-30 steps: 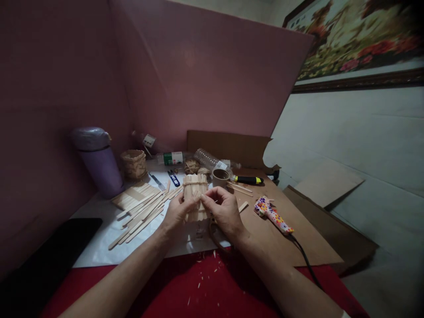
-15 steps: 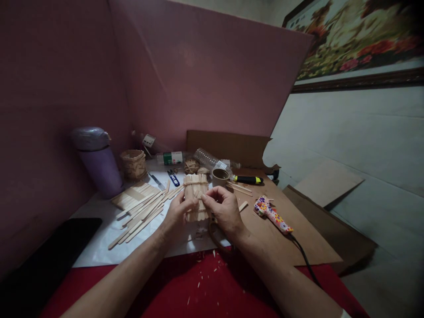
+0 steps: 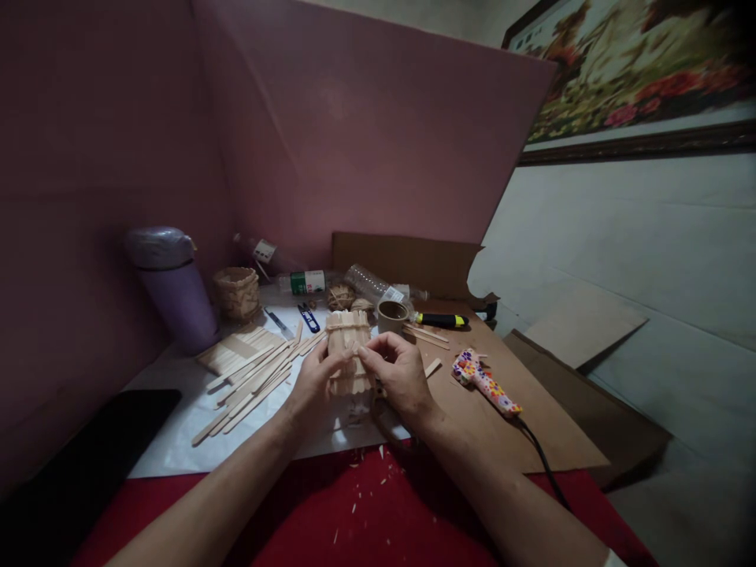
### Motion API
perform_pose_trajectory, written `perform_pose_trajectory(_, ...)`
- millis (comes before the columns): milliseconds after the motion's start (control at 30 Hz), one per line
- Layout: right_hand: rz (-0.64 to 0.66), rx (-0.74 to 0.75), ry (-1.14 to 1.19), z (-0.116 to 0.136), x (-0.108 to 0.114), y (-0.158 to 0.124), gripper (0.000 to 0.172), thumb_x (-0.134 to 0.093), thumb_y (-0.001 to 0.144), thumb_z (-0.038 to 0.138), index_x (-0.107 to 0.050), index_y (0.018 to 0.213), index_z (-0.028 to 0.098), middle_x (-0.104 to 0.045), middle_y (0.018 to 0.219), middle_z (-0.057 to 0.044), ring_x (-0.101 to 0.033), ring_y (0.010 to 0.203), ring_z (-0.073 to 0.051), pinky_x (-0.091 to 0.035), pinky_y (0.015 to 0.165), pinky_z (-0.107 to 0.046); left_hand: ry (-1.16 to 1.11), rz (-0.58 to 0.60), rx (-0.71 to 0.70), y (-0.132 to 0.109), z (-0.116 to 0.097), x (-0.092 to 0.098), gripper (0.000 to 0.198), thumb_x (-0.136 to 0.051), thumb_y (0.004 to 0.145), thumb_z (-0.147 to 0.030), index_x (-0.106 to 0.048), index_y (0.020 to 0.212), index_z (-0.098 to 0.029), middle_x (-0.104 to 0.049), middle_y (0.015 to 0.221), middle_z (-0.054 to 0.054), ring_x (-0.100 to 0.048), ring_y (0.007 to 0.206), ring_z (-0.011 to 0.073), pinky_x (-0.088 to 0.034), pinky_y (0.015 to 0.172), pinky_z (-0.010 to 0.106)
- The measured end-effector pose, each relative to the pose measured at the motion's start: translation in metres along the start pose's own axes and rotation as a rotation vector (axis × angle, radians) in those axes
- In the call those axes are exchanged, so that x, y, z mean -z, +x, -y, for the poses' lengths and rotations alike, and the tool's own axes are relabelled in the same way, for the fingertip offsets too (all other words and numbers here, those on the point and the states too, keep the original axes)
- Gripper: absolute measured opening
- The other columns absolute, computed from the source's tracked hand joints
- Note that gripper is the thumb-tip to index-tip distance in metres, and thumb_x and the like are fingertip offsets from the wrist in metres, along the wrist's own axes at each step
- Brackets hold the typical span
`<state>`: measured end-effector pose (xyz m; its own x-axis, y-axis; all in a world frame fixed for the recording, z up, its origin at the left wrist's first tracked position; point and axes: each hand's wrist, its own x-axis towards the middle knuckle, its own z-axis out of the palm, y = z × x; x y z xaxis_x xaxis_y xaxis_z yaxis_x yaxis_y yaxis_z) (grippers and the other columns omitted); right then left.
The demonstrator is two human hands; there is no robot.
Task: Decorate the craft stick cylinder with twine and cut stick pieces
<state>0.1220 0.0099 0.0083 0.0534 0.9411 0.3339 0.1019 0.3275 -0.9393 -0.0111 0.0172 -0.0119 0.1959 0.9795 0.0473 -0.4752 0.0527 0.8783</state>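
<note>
A small holder made of upright craft sticks [image 3: 348, 323], with twine bands near its top and bottom, stands in front of me. My left hand [image 3: 314, 382] is closed around its left side, the thumb lying across the front. My right hand [image 3: 402, 376] pinches at the front of the holder, thumb and forefinger close to my left thumb. A tiny pale bit seems to show at those fingertips, too small to name. Below the holder is something clear and shiny. A pair of scissors [image 3: 383, 413] lies partly hidden behind my right hand.
Loose craft sticks [image 3: 253, 386] lie at left, near a purple tumbler [image 3: 180, 303] and a woven-looking cup [image 3: 236, 293]. Behind are twine balls [image 3: 340, 296], plastic bottles [image 3: 372, 279] and a tape roll [image 3: 392, 315]. At right lies a flowered glue gun [image 3: 484, 382] with its cord.
My hands stay on the holder in almost the same pose. The fingertips have shifted only very slightly, and nothing else has moved.
</note>
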Motion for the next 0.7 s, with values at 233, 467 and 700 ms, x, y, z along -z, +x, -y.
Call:
perform_pose_trajectory(233,0.011,0.041,-0.047,0.001,0.001,-0.002,0.018,-0.067,0.077,0.033,-0.060,0.073,0.017,-0.056,0.065,0.002,-0.047,0.058,-0.012,-0.038,0.055,-0.024,-0.011,-0.031,0.002,-0.001,-0.001,-0.001,0.042,-0.074,0.072,-0.036,-0.064,0.107,-0.014,-0.073,0.087,0.009,-0.069,0.072,0.0236,-0.056,0.063,0.034)
perform_pose_trajectory(467,0.087,0.128,-0.243,0.004,0.001,-0.006,0.019,-0.061,0.083,0.034,-0.059,0.073,0.018,-0.056,0.066,0.001,-0.049,0.061,-0.013,-0.039,0.056,-0.024,-0.034,-0.069,-0.011,0.002,0.001,0.000,0.034,-0.074,0.070,-0.032,-0.068,0.097,-0.012,-0.074,0.084,0.009,-0.069,0.075,0.0228,-0.054,0.064,0.030)
perform_pose_trajectory(700,-0.021,0.048,-0.196,0.002,0.026,0.022,0.028,-0.057,0.080,0.046,-0.058,0.080,0.018,-0.057,0.073,0.000,-0.049,0.063,-0.013,-0.040,0.057,-0.025,-0.081,-0.287,-0.050,0.007,-0.012,0.001,0.035,-0.076,0.061,-0.027,-0.066,0.089,-0.011,-0.071,0.073,0.006,-0.067,0.063,0.0205,-0.058,0.057,0.032)
